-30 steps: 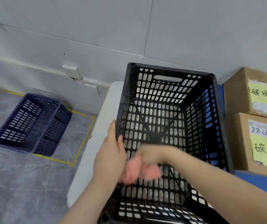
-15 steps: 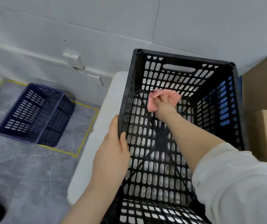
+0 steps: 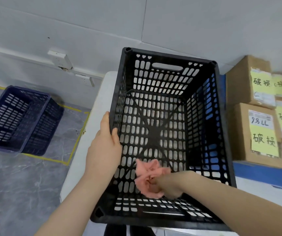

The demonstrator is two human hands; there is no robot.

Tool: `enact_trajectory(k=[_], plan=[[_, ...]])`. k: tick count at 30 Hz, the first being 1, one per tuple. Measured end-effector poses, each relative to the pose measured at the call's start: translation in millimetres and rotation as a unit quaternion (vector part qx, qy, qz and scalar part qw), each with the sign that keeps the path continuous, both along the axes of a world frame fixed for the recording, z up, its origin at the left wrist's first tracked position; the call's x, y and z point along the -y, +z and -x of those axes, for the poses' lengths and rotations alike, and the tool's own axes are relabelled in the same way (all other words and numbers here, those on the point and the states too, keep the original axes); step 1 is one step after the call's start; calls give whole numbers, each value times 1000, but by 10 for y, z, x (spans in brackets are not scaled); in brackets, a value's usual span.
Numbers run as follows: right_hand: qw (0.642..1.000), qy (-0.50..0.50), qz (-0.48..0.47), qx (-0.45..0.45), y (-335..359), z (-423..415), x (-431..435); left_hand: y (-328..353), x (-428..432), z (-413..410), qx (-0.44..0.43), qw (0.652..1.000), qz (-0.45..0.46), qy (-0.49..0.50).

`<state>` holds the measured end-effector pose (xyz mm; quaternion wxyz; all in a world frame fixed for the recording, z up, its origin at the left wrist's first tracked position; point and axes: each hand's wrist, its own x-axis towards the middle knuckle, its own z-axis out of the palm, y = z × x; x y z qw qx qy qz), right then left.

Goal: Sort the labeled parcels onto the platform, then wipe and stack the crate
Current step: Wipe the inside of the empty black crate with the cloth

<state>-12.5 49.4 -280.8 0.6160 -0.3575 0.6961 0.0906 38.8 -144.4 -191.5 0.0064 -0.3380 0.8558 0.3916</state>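
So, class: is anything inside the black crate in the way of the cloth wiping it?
Nothing visible. The crate holds only the right hand and the cloth it grips, by the near wall. The left hand holds the left rim, only its thumb inside.

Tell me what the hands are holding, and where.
Left hand grips the black crate by its left rim; right hand clutches the bunched pink cloth.

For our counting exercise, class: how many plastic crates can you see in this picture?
2. A black crate stands on the white table; a blue crate sits on the floor to its left, inside yellow tape lines. More may lie out of view.
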Motion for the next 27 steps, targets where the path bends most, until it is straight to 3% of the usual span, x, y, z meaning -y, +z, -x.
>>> enact_trajectory(k=[2,5,9,13,15,17,19,21,27], plan=[[998,-8,-22,51,127,-6,109,-5,3,2,1,1000,4,-1],[989,-101,-58,90,244,185,303,2,3,-6,-6,1000,3,-4],[983,-174,29,-57,405,937,377,-10,11,4,-9,1000,0,1],[922,-266,161,-230,816,1745,510,3,0,-3,-9,1000,-10,5],[894,-249,180,-326,630,1997,596,1,2,1,-10,1000,-9,9],[909,-170,119,-361,379,2119,667,-8,9,8,-9,1000,-12,16],[926,-115,39,-357,107,2070,695,-19,8,1,-10,1000,-15,21],[926,-125,8,-356,-53,1954,701,-26,10,8,-10,1000,-17,21],[957,-64,7,-284,74,1301,329,-29,6,-6,-5,1000,-14,15]])
